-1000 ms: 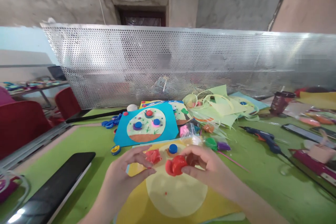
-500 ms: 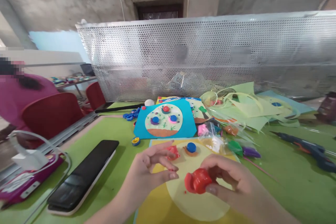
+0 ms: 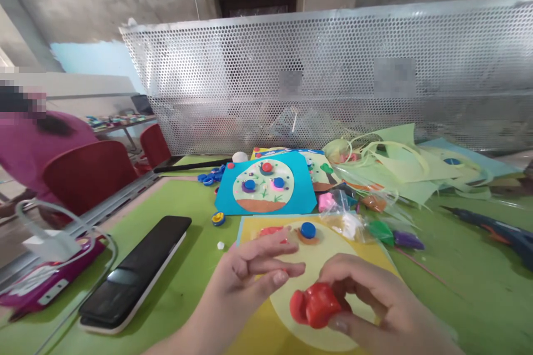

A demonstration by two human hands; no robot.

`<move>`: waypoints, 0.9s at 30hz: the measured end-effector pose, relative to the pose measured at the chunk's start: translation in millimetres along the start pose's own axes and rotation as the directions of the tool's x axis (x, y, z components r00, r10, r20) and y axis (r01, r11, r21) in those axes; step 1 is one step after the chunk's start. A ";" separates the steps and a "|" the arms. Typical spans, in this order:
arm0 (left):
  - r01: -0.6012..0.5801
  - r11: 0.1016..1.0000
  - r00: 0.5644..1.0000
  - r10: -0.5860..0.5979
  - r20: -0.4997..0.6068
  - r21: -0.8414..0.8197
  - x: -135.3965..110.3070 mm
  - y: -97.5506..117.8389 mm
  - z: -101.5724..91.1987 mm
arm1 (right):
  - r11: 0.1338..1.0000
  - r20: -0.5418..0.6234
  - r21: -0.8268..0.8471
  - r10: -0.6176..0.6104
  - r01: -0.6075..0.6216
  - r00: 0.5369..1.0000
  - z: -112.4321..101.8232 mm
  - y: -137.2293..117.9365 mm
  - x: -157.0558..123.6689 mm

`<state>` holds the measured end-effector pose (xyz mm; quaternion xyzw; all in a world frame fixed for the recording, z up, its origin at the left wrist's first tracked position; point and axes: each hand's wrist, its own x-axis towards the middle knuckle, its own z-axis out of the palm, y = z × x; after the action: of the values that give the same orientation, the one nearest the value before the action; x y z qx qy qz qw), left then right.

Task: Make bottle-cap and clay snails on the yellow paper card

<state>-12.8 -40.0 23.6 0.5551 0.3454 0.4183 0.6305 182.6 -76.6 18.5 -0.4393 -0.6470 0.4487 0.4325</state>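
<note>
My right hand grips a lump of red modelling clay, partly in shiny clear wrap, with a bare red end bulging to the left. My left hand is beside it, thumb and index finger close together with a tiny bit of red clay between them; its other fingers are stretched out. Under both hands lies a yellow sheet bearing a pale yellow oval. On the oval's upper part sits a blue bottle cap with a brown clay strip below. A red piece is partly hidden behind my left fingers.
A blue card with snail figures stands behind the sheet. Clay packets and paper scraps lie to the right, near a glue gun. On the left are a phone, a charger and a seated person.
The camera view has tilted down slightly. My left fingers have shifted right and now cover more of the red piece. My right hand keeps its hold on the red clay.
</note>
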 end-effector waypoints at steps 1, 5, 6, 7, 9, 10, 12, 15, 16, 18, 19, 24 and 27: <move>0.004 1.000 1.000 -0.004 0.004 -0.001 -0.4 0.3 1.4 | 1.000 0.000 0.002 0.001 -0.001 1.000 0.3 0.2 -0.1; -0.021 0.999 1.000 0.021 0.002 0.026 -2.7 -3.4 1.4 | 1.000 0.028 -0.020 0.021 -0.020 0.999 1.3 1.9 -0.2; -0.037 0.999 0.999 0.037 -0.007 0.029 -3.2 -5.4 0.1 | 0.999 0.034 -0.025 0.022 -0.021 0.999 1.5 2.9 -0.1; -0.053 0.998 0.998 0.053 -0.018 0.029 -3.4 -7.5 -1.5 | 1.000 0.035 -0.026 0.016 -0.015 0.999 1.7 4.3 0.2; -0.081 0.997 0.995 0.082 -0.049 0.010 -3.0 -11.6 -4.7 | 0.999 0.042 -0.005 -0.034 0.034 0.999 2.3 7.5 1.0; -0.089 0.996 0.994 0.089 -0.061 -0.007 -2.5 -13.2 -6.0 | 0.997 0.046 0.013 -0.072 0.071 0.996 2.5 8.8 1.4; -0.071 0.996 0.996 0.068 -0.052 -0.050 -1.5 -14.8 -7.0 | 0.993 0.040 0.034 -0.118 0.117 0.992 2.9 10.1 2.0; -0.022 0.995 1.000 0.021 -0.008 -0.102 -1.5 -14.3 -5.2 | 0.997 0.008 0.034 -0.068 0.068 0.998 3.0 8.3 1.9; -0.015 0.994 1.000 0.016 0.008 -0.105 -1.9 -13.9 -4.2 | 0.998 0.009 0.032 -0.050 0.050 0.999 3.0 7.3 1.6; -0.021 0.995 0.999 0.025 0.031 -0.100 -3.3 -13.7 -2.3 | 0.998 0.023 0.038 -0.051 0.051 0.998 3.4 5.5 0.9; -0.025 0.995 0.999 0.029 0.041 -0.098 -4.1 -13.9 -1.6 | 0.998 0.026 0.039 -0.051 0.050 0.998 3.7 4.8 0.6; -0.032 0.996 0.998 0.037 0.053 -0.083 -6.4 -16.9 -1.2 | 0.997 0.003 0.031 0.066 -0.066 0.998 5.9 0.9 -0.6; -0.005 0.999 0.999 0.008 0.047 -0.054 -6.9 -16.7 -1.6 | 0.996 0.024 0.032 0.078 -0.079 0.997 5.8 -2.1 -0.5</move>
<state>-14.6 -46.3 6.6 0.5485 0.3172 0.4163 0.6520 176.7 -78.6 19.1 -0.4521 -0.6268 0.4807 0.4142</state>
